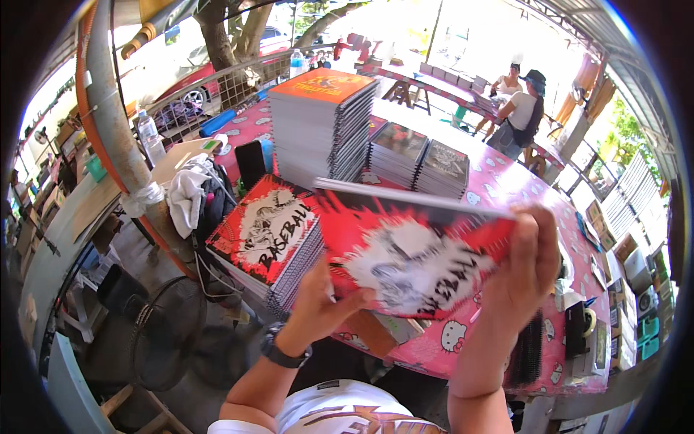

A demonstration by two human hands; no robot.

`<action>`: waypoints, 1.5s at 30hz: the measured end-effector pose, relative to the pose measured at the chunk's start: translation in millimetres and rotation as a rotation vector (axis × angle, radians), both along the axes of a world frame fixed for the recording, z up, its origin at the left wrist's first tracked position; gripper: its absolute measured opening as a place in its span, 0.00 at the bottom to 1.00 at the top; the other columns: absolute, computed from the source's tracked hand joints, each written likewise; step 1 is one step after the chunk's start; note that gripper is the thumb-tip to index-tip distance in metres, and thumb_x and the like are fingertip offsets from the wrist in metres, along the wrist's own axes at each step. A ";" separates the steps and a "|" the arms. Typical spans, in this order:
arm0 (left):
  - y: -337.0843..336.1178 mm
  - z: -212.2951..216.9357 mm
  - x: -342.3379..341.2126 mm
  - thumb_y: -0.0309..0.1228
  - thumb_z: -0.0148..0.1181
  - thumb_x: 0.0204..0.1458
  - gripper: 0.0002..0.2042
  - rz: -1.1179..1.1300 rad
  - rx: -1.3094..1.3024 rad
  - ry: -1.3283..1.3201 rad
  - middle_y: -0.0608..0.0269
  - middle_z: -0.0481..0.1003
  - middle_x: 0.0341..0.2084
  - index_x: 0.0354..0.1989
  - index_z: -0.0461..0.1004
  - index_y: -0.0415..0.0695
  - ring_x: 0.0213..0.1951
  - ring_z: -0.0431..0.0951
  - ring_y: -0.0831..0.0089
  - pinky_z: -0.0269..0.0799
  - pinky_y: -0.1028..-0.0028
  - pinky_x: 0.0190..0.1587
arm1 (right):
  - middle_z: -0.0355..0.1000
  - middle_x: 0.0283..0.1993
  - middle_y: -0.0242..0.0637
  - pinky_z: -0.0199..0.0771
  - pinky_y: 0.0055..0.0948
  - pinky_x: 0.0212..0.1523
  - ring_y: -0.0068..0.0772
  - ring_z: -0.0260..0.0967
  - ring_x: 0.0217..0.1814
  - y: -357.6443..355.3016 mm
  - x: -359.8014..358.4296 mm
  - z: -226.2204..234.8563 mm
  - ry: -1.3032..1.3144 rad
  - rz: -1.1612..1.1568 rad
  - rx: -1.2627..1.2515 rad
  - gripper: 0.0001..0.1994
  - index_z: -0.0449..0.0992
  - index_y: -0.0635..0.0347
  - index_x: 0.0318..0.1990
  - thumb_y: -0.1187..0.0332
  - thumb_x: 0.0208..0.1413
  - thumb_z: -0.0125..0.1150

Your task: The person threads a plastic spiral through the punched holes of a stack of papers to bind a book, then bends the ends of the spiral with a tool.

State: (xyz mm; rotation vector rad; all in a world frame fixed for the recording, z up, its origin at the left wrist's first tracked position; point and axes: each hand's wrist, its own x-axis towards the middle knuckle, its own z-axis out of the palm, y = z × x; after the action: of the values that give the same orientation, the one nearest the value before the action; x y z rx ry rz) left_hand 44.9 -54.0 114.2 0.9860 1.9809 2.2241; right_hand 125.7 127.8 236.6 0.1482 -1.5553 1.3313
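Between my two hands a red, black and white notebook (405,253) is raised above the table, tilted, its illustrated cover facing me. My left hand (329,307) grips its lower left corner, thumb on the cover and the other fingers hidden behind. At the right edge my right hand (531,249) holds the upper corner with bent fingers. The page edges show along its top, slightly blurred. Just left of it sits a stack of wire-bound notebooks (264,235) with the same cover.
A tall stack of orange-covered wire-bound notebooks (311,130) stands behind, beside two shorter dark-covered stacks (397,152) (442,170). They rest on a pink patterned tablecloth (499,173). A metal post (119,130) rises at left. Two people (520,101) are at a farther table.
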 end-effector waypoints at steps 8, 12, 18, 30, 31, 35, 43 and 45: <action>-51.5 93.7 -15.7 0.25 0.64 0.45 0.38 0.185 0.028 0.194 0.60 0.72 0.39 0.64 0.50 0.41 0.38 0.71 0.79 0.64 0.81 0.42 | 0.67 0.48 0.45 0.70 0.35 0.43 0.43 0.68 0.45 -71.9 -96.1 15.9 0.008 0.428 0.954 0.13 0.71 0.65 0.40 0.69 0.48 0.61; -85.6 65.4 -45.5 0.25 0.56 0.52 0.30 0.598 0.243 0.233 0.61 0.73 0.36 0.63 0.51 0.40 0.33 0.69 0.80 0.66 0.80 0.39 | 0.63 0.56 0.50 0.63 0.38 0.55 0.50 0.64 0.54 -75.0 -141.9 0.1 0.033 0.151 0.575 0.24 0.63 0.64 0.56 0.66 0.52 0.59; -145.7 -59.5 -97.1 0.26 0.57 0.51 0.24 0.893 -0.112 0.096 0.58 0.68 0.44 0.57 0.60 0.37 0.41 0.68 0.75 0.66 0.76 0.45 | 0.69 0.50 0.42 0.62 0.31 0.54 0.34 0.63 0.55 -75.6 -183.9 -154.2 -0.292 0.238 -0.257 0.16 0.70 0.64 0.47 0.62 0.58 0.52; -114.6 -68.2 -117.4 0.24 0.46 0.53 0.12 0.661 0.544 -0.103 0.53 0.74 0.42 0.43 0.70 0.32 0.42 0.74 0.69 0.69 0.71 0.48 | 0.70 0.26 0.27 0.64 0.19 0.29 0.14 0.62 0.27 -75.7 -243.9 -200.4 -0.335 0.248 -0.424 0.11 0.75 0.64 0.31 0.63 0.53 0.61; -113.9 -70.8 -118.5 0.24 0.46 0.52 0.12 0.696 0.546 -0.088 0.53 0.75 0.38 0.41 0.71 0.32 0.40 0.75 0.69 0.71 0.71 0.47 | 0.69 0.24 0.26 0.62 0.18 0.27 0.14 0.60 0.25 -79.0 -243.8 -201.5 -0.288 0.233 -0.436 0.11 0.74 0.64 0.29 0.64 0.52 0.62; -115.0 -72.1 -120.1 0.26 0.45 0.53 0.13 0.707 0.504 -0.098 0.54 0.75 0.37 0.40 0.72 0.32 0.37 0.76 0.68 0.72 0.71 0.44 | 0.68 0.22 0.27 0.59 0.17 0.24 0.13 0.59 0.23 -91.4 -244.6 -192.5 -0.361 0.199 -0.497 0.10 0.75 0.65 0.30 0.66 0.50 0.63; -109.5 -62.8 -119.7 0.32 0.46 0.53 0.16 0.783 0.498 -0.254 0.54 0.74 0.38 0.42 0.72 0.32 0.39 0.76 0.67 0.72 0.69 0.44 | 0.65 0.23 0.32 0.60 0.21 0.25 0.18 0.58 0.23 -89.5 -247.1 -199.1 -0.330 0.107 -0.463 0.10 0.73 0.66 0.27 0.68 0.49 0.63; -110.2 -62.6 -121.3 0.32 0.46 0.53 0.16 0.771 0.476 -0.240 0.54 0.74 0.38 0.42 0.72 0.32 0.39 0.76 0.67 0.72 0.69 0.44 | 0.65 0.24 0.32 0.60 0.21 0.25 0.17 0.58 0.23 -89.7 -246.0 -199.1 -0.322 0.144 -0.452 0.09 0.73 0.66 0.28 0.68 0.50 0.63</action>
State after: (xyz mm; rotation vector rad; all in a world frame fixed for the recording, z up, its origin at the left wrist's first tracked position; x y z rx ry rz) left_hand -76.4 -164.2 51.6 -0.1368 1.9649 3.0954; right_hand -120.3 38.1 37.5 -0.2525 -1.4785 1.8566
